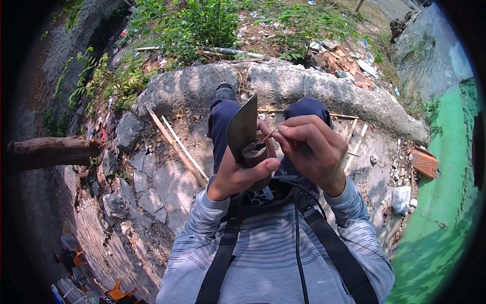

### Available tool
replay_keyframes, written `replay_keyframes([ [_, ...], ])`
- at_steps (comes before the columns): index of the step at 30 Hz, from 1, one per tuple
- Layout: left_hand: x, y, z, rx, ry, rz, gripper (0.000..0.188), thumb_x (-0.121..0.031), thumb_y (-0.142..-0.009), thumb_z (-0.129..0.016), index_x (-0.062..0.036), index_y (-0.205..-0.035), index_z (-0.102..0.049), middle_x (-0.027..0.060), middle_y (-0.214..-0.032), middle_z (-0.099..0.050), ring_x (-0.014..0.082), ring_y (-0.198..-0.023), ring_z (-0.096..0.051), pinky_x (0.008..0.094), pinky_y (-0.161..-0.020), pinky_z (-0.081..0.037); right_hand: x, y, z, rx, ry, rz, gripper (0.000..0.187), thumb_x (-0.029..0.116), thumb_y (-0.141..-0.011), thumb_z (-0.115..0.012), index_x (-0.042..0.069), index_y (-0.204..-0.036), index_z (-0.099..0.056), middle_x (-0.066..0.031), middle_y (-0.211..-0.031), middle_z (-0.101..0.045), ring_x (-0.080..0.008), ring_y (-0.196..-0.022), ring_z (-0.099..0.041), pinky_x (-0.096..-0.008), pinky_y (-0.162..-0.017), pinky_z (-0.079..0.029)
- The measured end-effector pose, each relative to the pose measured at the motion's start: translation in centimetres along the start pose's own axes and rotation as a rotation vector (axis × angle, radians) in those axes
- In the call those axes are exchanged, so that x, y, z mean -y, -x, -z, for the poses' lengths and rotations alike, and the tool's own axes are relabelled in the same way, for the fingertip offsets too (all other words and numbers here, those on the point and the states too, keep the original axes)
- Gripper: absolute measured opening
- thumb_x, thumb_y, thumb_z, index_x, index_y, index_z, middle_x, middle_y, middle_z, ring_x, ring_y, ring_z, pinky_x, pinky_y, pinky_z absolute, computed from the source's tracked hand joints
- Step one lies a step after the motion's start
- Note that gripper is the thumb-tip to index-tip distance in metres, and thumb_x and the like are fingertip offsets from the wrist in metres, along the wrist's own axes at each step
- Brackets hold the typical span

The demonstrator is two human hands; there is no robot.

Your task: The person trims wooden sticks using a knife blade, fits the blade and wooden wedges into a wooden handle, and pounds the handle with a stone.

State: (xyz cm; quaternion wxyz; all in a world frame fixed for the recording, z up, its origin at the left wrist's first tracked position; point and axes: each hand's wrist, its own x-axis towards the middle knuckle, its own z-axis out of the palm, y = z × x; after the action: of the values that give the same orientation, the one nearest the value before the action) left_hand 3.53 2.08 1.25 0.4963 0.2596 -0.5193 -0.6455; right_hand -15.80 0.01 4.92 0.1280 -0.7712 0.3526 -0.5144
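Holding dull grey blade [241,129], round socket [256,156].

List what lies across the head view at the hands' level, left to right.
Brown log → grey rock → pair of wooden strips → metal blade → right hand → orange tile → green surface

**Around the left hand [247,173] and right hand [316,149]**

A grey flat metal blade [242,129] is in the left hand, a thin brown strand [272,133] in the right. Beyond both hands stretches a long grey rough curb [314,86], green leafy plants [207,25] behind it. Left lie long pale wooden sticks [174,147], then a thick brown trunk [53,153]; right, thin pale wooden strips [357,146], a ridged orange block [424,162], then a green surface [435,207].
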Motion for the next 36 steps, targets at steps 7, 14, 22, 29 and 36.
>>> replay_keyframes([
  [7,-0.1,-0.2,0.4,-0.010,-0.177,-0.025,0.059,-0.022,-0.092,-0.075,0.0017,-0.134,-0.041,0.0091,-0.081,-0.066,0.0159,-0.071,-0.067,0.0264,-0.065,-0.051,-0.1,-0.7,0.1,0.052,0.019,0.045,0.020,-0.002,-0.083,-0.080,0.001,-0.098,-0.068,-0.0093,-0.087,-0.069,-0.0225,-0.072,-0.070,-0.0337,-0.058,-0.056],
  [14,0.2,0.2,0.3,-0.027,-0.059,-0.015,0.059,-0.014,-0.091,-0.080,-0.0003,-0.138,-0.048,0.0042,-0.104,-0.064,0.0084,-0.090,-0.060,0.0259,-0.079,-0.049,-0.2,-1.2,1.2,0.235,0.087,0.157,0.041,-0.001,-0.079,-0.075,0.006,-0.120,-0.072,-0.0031,-0.078,-0.056,-0.0181,-0.063,-0.062,-0.0327,-0.053,-0.051],
  [22,-0.3,-0.5,0.2,-0.019,-0.101,-0.091,0.055,-0.018,-0.092,-0.074,-0.0009,-0.133,-0.041,0.0070,-0.082,-0.063,0.0148,-0.072,-0.067,0.0281,-0.064,-0.052,0.4,-1.8,2.1,0.345,0.089,0.109,0.051,-0.001,-0.078,-0.072,0.014,-0.127,-0.071,0.0000,-0.078,-0.054,-0.0165,-0.058,-0.058,-0.0337,-0.050,-0.047],
  [29,-1.0,-0.3,0.0,-0.027,0.041,-0.036,0.039,-0.011,-0.095,-0.073,-0.0020,-0.122,-0.047,0.0059,-0.088,-0.067,0.0124,-0.082,-0.067,0.0269,-0.072,-0.052,0.2,-2.3,2.4,0.382,0.047,0.095,0.042,-0.001,-0.080,-0.070,0.012,-0.119,-0.072,-0.0017,-0.074,-0.053,-0.0184,-0.056,-0.056,-0.0357,-0.048,-0.044],
  [36,-0.6,-0.1,0.0,-0.103,-0.003,-0.086,0.034,-0.014,-0.094,-0.075,-0.0041,-0.112,-0.048,0.0084,-0.095,-0.066,0.0163,-0.091,-0.067,0.0299,-0.080,-0.050,1.0,-2.8,2.1,0.344,0.001,0.083,0.027,-0.004,-0.083,-0.069,0.005,-0.109,-0.070,-0.0051,-0.078,-0.057,-0.0240,-0.060,-0.062,-0.0380,-0.051,-0.048],
])
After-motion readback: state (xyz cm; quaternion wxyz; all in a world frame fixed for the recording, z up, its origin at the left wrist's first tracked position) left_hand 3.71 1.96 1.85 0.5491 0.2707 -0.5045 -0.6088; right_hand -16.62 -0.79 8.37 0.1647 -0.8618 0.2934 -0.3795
